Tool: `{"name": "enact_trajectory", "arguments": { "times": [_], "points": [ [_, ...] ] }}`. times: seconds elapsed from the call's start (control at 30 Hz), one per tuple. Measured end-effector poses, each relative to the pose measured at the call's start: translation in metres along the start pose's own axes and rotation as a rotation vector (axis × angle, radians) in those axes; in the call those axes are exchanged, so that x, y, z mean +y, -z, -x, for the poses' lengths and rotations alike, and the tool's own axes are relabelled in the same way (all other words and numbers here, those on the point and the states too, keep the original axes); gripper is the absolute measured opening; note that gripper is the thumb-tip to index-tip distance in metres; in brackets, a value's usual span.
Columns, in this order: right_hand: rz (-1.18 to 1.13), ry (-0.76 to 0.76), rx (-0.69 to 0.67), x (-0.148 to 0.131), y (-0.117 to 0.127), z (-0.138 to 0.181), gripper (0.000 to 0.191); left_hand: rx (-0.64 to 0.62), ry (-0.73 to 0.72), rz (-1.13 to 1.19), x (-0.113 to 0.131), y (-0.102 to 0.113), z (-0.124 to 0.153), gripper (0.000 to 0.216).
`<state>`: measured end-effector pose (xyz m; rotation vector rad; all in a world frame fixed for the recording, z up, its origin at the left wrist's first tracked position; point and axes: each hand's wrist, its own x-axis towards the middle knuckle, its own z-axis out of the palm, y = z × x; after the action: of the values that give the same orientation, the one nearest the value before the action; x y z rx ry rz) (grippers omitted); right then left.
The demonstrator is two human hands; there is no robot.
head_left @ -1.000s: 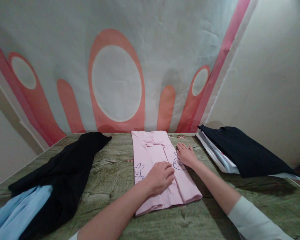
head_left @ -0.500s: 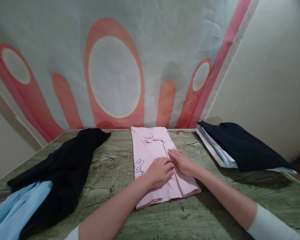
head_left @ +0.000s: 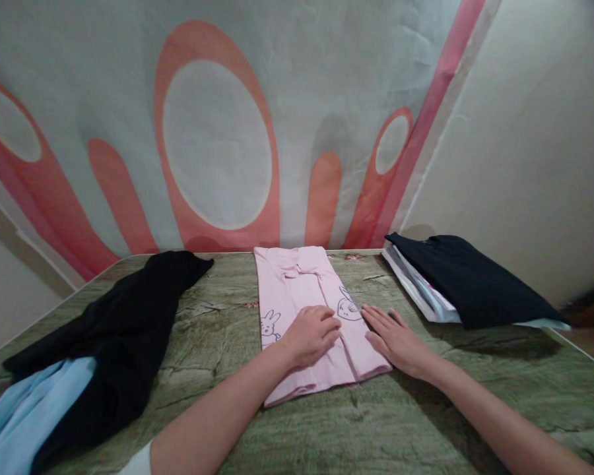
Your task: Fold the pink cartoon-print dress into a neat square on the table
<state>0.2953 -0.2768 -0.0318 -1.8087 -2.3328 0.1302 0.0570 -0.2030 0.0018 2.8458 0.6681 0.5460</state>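
Note:
A pink shirt (head_left: 297,290) lies folded into a long panel in the middle of the table, with rabbit line drawings along both sides. My left hand (head_left: 313,335) rests on its middle, fingers loosely bent and holding no cloth that I can see. At the shirt's right edge, my right hand (head_left: 393,336) lies flat with its fingers stretched out, the tips by the printed drawing. Creased cloth shows near the shirt's far end.
To the left, a black garment (head_left: 129,316) lies loosely over a light blue one (head_left: 49,402). A stack of folded clothes with a black shirt (head_left: 468,277) on top stands at the right. Behind the wood-patterned table (head_left: 218,422) rises a printed backdrop (head_left: 297,119).
My right hand has moved right, from the shirt's middle to its right edge, uncovering the second rabbit drawing. My left hand stays on the shirt. The view has shifted slightly.

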Motion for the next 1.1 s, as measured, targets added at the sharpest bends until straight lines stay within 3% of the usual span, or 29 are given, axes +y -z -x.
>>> {"name": "enact_trajectory", "arguments": {
  "times": [0.1,0.23,0.3,0.4,0.5,0.7,0.87,1.1],
  "points": [
    [-0.015,-0.065,0.043,0.004,0.002,0.007,0.051,-0.002,-0.002,0.005,-0.001,-0.002,0.000,0.025],
    [-0.156,0.115,-0.056,-0.004,0.008,0.020,0.049,-0.008,-0.003,0.003,-0.002,-0.003,0.000,0.026],
    [-0.180,0.115,-0.075,-0.003,0.009,0.028,0.048,-0.027,-0.006,0.004,-0.003,0.000,0.000,0.028],
    [-0.193,0.028,0.018,0.005,0.010,0.036,0.044,-0.092,-0.023,0.008,-0.001,0.006,0.002,0.031],
    [-0.275,0.060,0.094,0.004,0.017,0.040,0.042,-0.177,-0.043,0.009,0.006,0.010,0.009,0.036],
    [-0.440,0.339,-0.158,-0.024,0.047,0.047,0.040,-0.322,-0.128,0.006,0.025,0.010,0.031,0.047],
    [-0.509,0.357,-0.142,-0.023,0.055,0.051,0.034,-0.335,-0.145,0.016,0.031,0.014,0.034,0.049],
    [-0.538,0.272,-0.104,-0.031,0.049,0.049,0.032,-0.262,-0.159,0.073,0.041,0.016,0.028,0.042]
  ]
}}
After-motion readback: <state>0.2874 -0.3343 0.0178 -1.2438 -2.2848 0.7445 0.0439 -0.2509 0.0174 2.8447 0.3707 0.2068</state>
